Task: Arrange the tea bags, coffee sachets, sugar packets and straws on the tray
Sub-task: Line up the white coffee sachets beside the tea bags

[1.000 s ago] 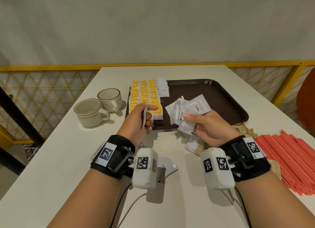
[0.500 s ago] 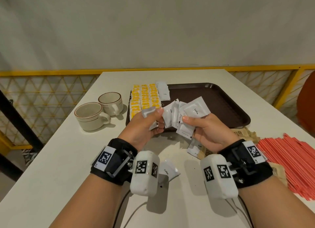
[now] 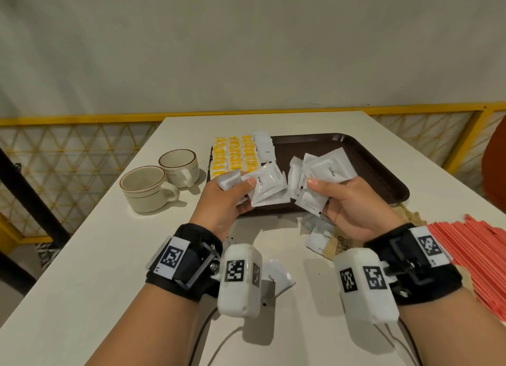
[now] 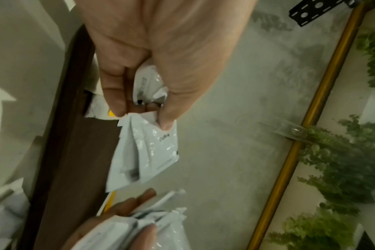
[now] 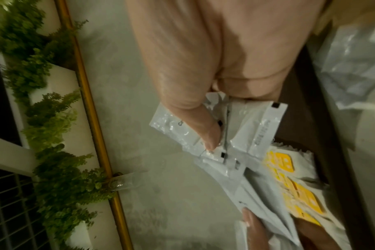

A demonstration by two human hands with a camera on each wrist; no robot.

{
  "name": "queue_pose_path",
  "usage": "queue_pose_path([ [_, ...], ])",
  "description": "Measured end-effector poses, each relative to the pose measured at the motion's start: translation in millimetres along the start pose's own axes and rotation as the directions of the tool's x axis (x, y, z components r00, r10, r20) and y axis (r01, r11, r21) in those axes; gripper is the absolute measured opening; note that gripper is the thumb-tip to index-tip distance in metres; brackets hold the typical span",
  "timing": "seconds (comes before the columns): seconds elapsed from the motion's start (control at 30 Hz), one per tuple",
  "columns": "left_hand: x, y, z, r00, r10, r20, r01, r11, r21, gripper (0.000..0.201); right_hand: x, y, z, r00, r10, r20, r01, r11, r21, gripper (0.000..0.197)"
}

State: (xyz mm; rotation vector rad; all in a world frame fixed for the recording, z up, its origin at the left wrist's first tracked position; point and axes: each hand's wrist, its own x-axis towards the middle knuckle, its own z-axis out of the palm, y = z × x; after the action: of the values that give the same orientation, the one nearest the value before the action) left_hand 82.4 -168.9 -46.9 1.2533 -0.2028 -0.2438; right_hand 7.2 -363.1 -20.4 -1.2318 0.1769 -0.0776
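Observation:
A dark brown tray (image 3: 364, 157) lies on the white table, with rows of yellow tea bags (image 3: 235, 153) and a short column of white coffee sachets (image 3: 264, 146) along its left side. Above the tray's near edge my left hand (image 3: 232, 193) pinches a few white coffee sachets (image 3: 267, 184) (image 4: 148, 148) between thumb and fingers. My right hand (image 3: 347, 198) grips a fanned bunch of coffee sachets (image 3: 320, 174) (image 5: 225, 135). More sachets (image 3: 317, 234) lie on the table below the hands. Red straws (image 3: 482, 258) are piled at the right.
Two cream cups (image 3: 153, 187) stand left of the tray. One loose sachet (image 3: 276, 278) lies near my left wrist. Brown paper packets (image 3: 336, 245) lie under the right wrist. A yellow railing (image 3: 82, 119) borders the table behind.
My left hand moved from the tea bag rows toward the right hand and now holds a few more sachets drawn from the right hand's bunch. Both hands rose slightly.

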Motion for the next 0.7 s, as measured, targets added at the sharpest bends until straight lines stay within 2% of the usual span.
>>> queue_pose_path([
  [0.07,-2.1,-1.0,0.5,0.999,-0.029,0.039,0.027,0.998,0.053,0.015,-1.3,0.0,0.3,1.0,-0.019,0.015,0.019,0.999,-0.031,0.032],
  [0.17,-4.5,-4.1,3.7,0.993,-0.07,0.09,0.06,0.992,0.109,0.024,-3.6,3.7,4.3,0.995,0.018,0.095,-0.01,0.997,-0.082,0.04],
  [0.3,-4.1,-4.1,5.6,0.993,-0.086,0.081,0.081,0.995,0.059,0.025,-6.6,6.4,10.0,0.986,0.033,0.166,-0.019,0.996,-0.084,0.039],
  [0.4,-2.6,-5.3,4.4,0.997,-0.055,0.062,0.053,0.998,0.039,0.028,-6.7,8.2,10.9,0.982,0.029,0.189,-0.024,0.999,-0.031,0.038],
  [0.63,2.1,-1.8,-1.6,0.997,-0.013,-0.07,0.011,0.999,-0.03,0.026,-1.0,7.9,3.8,0.995,-0.009,0.097,0.01,1.0,-0.009,0.037],
  [0.7,4.4,1.1,-6.5,0.997,-0.008,-0.079,0.007,1.0,-0.003,0.018,1.4,5.5,-0.1,0.998,-0.036,0.058,0.034,0.998,0.048,0.039],
])
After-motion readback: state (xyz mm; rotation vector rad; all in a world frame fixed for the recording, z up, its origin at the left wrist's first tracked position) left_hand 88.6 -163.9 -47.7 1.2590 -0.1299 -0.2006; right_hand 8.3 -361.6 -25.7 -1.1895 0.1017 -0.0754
